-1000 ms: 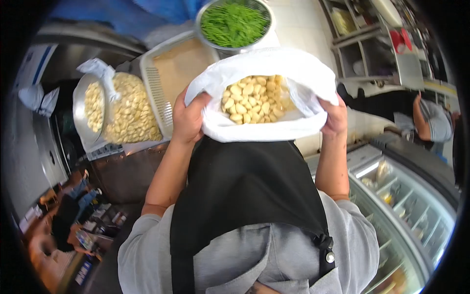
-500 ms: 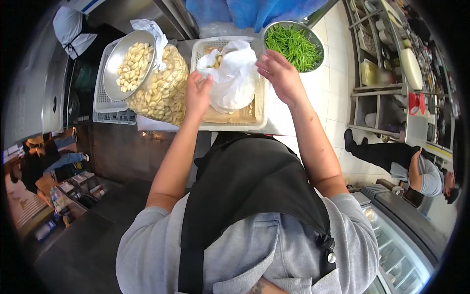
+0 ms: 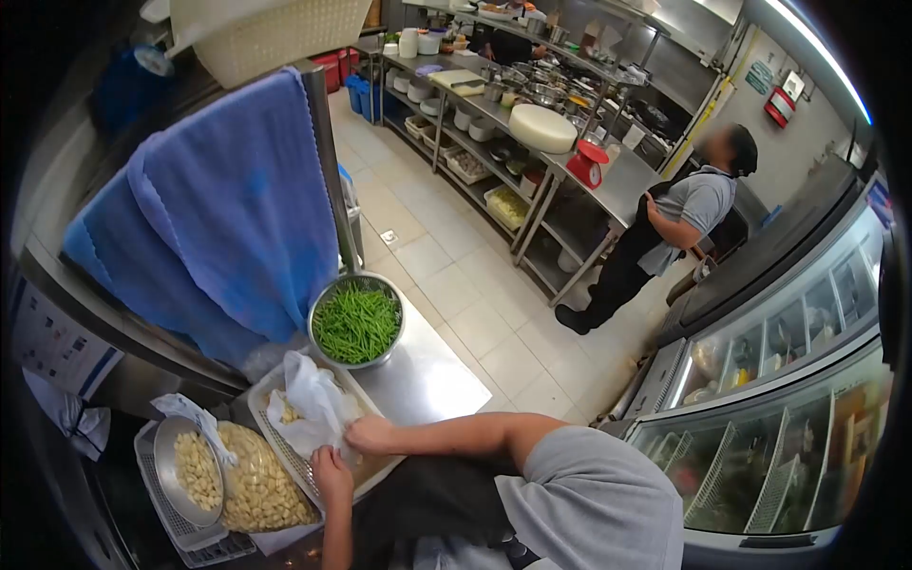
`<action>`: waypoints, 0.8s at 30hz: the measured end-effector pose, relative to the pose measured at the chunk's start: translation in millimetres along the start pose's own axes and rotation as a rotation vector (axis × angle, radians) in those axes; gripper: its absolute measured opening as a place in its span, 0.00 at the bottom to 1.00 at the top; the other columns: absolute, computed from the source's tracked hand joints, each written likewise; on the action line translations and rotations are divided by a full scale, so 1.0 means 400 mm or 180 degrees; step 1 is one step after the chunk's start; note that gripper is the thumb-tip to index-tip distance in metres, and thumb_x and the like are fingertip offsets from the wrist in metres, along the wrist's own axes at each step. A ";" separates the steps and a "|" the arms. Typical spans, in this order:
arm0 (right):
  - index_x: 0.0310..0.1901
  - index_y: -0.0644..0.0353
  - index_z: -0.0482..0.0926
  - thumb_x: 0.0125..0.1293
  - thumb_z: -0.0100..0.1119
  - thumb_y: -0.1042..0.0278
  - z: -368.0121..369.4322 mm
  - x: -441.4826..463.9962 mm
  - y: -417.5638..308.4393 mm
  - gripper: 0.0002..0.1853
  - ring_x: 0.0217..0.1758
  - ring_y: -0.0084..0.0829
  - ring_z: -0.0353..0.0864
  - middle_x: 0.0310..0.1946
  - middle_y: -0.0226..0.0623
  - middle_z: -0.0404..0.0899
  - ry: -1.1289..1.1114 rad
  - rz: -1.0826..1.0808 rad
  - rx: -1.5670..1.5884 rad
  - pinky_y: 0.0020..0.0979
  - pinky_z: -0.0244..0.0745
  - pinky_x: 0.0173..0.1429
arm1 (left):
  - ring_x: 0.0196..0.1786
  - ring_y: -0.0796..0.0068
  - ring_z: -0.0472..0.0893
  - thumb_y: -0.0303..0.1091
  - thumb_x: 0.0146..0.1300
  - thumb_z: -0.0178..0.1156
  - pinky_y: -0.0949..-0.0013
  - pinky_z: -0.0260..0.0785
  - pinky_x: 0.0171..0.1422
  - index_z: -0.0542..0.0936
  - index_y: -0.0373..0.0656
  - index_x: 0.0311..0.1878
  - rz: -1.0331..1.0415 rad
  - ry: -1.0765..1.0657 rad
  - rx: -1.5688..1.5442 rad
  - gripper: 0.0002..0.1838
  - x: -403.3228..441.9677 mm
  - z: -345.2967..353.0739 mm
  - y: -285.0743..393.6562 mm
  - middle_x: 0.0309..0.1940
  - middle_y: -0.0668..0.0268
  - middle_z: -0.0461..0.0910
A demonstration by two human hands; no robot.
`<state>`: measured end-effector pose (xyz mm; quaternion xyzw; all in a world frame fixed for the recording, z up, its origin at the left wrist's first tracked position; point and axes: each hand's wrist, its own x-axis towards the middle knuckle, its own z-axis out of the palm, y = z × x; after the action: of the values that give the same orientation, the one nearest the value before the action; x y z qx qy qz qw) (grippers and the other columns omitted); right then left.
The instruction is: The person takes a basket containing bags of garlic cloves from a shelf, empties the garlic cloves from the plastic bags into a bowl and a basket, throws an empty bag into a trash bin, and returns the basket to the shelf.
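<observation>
A white plastic bag (image 3: 312,404) with pale peeled cloves inside sits in a white plastic basket (image 3: 378,472). My right hand (image 3: 370,434) touches the bag's right side, with its fingertips out of sight against the plastic. Close by, at the lower edge of the bag, is my left hand (image 3: 330,467), its fingers bent and whatever they grip too small to make out. To the left are a large clear bag of cloves (image 3: 261,480) and a metal bowl of cloves (image 3: 195,470). Above the basket stands a colander of cut green vegetables (image 3: 357,321).
Blue towels (image 3: 233,209) hang at the left. A co-worker (image 3: 674,218) stands at the right beside a steel table (image 3: 613,185) with a red scale (image 3: 587,163). Glass-topped chillers (image 3: 760,456) line the lower right. A metal counter (image 3: 427,375) lies beside the colander.
The white bag, first held open in both hands, went down into the basket. My hands were apart above it and are now close together at its side. The view has turned toward the kitchen.
</observation>
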<state>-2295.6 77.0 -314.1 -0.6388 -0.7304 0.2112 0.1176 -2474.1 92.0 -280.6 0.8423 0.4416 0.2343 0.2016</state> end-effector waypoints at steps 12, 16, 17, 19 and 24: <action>0.39 0.60 0.85 0.65 0.59 0.71 -0.355 0.051 -0.114 0.06 0.33 0.42 0.83 0.33 0.44 0.83 0.0690 -0.0363 0.1461 0.42 0.76 0.40 | 0.43 0.72 0.80 0.28 0.75 0.57 0.66 0.74 0.52 0.81 0.34 0.51 -0.0285 0.0674 -0.1991 0.09 0.183 -0.273 0.054 0.40 0.60 0.84; 0.43 0.61 0.87 0.64 0.67 0.71 -0.273 0.123 -0.033 0.08 0.40 0.46 0.87 0.39 0.46 0.87 0.0787 -0.0541 0.1502 0.42 0.80 0.46 | 0.36 0.72 0.81 0.32 0.71 0.63 0.68 0.72 0.45 0.82 0.37 0.49 -0.0917 0.0150 -0.1471 0.09 0.209 -0.208 -0.045 0.35 0.57 0.84; 0.43 0.61 0.87 0.65 0.67 0.70 -0.284 0.099 -0.055 0.08 0.37 0.44 0.87 0.36 0.46 0.87 0.0729 -0.0570 0.1463 0.41 0.79 0.44 | 0.37 0.70 0.81 0.32 0.71 0.63 0.68 0.72 0.45 0.82 0.37 0.49 -0.1063 0.0170 -0.1494 0.09 0.184 -0.208 -0.014 0.35 0.57 0.84; 0.42 0.61 0.86 0.66 0.66 0.68 -0.351 0.100 -0.091 0.07 0.36 0.44 0.86 0.33 0.48 0.86 0.0781 -0.0603 0.1442 0.41 0.79 0.43 | 0.37 0.68 0.82 0.33 0.72 0.62 0.67 0.72 0.45 0.82 0.38 0.49 -0.1150 0.0283 -0.1475 0.09 0.191 -0.256 0.026 0.35 0.56 0.84; 0.40 0.59 0.87 0.65 0.67 0.63 -0.362 0.170 -0.063 0.09 0.34 0.44 0.86 0.32 0.46 0.86 0.0424 -0.0171 0.1536 0.40 0.79 0.43 | 0.30 0.60 0.82 0.39 0.72 0.63 0.62 0.74 0.40 0.83 0.38 0.41 -0.0735 0.0956 -0.0803 0.12 0.198 -0.215 -0.046 0.27 0.57 0.83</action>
<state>-2264.5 164.2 -181.2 -0.5852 -0.6661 0.3336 0.3202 -2495.6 179.5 -204.0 0.7099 0.5273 0.3858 0.2629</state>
